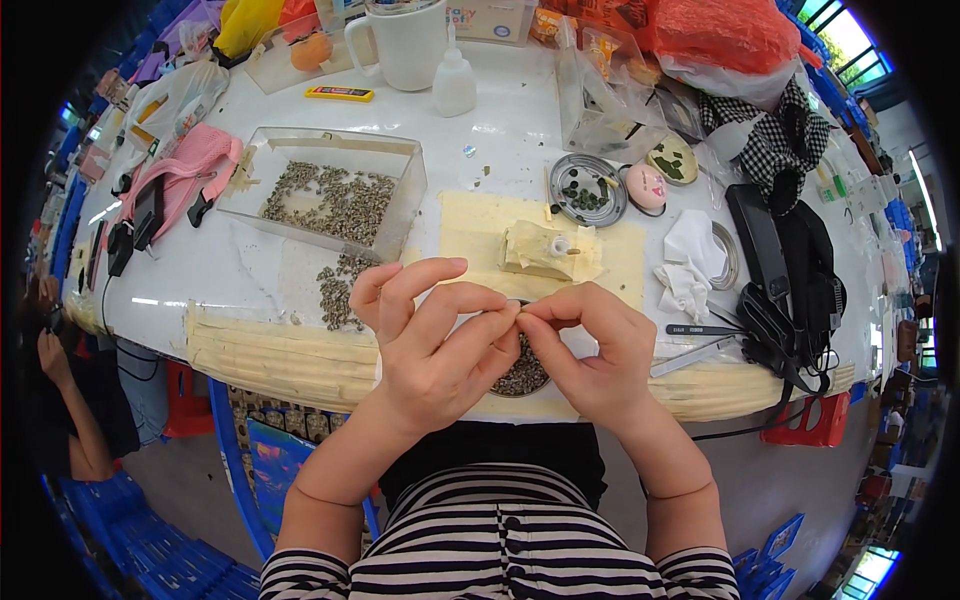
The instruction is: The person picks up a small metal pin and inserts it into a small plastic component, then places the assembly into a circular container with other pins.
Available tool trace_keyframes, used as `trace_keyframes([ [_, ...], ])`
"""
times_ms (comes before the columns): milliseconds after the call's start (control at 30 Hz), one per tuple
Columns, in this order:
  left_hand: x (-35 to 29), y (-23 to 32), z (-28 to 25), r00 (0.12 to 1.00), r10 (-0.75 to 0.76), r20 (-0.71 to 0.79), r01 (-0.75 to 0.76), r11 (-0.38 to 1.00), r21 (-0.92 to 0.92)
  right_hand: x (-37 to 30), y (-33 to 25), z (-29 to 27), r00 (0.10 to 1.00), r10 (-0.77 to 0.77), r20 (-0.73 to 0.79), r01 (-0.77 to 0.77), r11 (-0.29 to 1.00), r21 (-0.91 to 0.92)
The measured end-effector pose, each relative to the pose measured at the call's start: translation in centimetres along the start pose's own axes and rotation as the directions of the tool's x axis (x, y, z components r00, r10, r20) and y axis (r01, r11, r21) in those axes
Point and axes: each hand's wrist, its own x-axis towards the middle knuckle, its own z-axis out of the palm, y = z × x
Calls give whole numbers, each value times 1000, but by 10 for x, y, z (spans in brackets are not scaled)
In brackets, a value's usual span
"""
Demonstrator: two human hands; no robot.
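My left hand [435, 340] and my right hand [600, 360] meet thumb and forefinger in a pinch near the table's front edge. Whatever sits between the fingertips is too small to make out. Under them lies a round dish filled with small metallic pieces [522, 376], partly covered by the hands. Just beyond stands a block wrapped in yellowish tape [540, 250], with a small translucent cup [561, 243] on top. More of the small pieces [343, 290] are heaped left of my left hand, in front of a clear plastic box [408, 190] that contains many others.
Behind stand a white jug [408, 50] and a squeeze bottle [454, 84]. To the right are a round dish of dark green bits [588, 190], crumpled tissue [690, 255], tweezers [703, 330] and a black bag [785, 290]. A pink strap [195, 165] lies left; another person's arm [75, 400] shows beyond.
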Motion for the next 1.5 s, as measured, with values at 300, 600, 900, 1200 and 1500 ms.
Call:
trace_keyframes([
  [300,0,0,5,998,-65,19,64,998,23,1,0,8,985,-171,-35,157,957,-243],
  [600,2,0,-2,1000,-22,15,22,1000,-18,-2,1,0,946,314,78,-324,917,234],
  [900,3,0,-1,999,-31,17,31,999,-14,-2,2,0,972,228,61,-234,964,124],
  [1200,4,3,-2,999,-29,34,29,1000,-6,1,5,4,998,-63,-31,58,987,-149],
  [1500,2,1,-6,999,-37,29,38,998,-58,-2,4,1,990,136,48,-141,980,141],
])
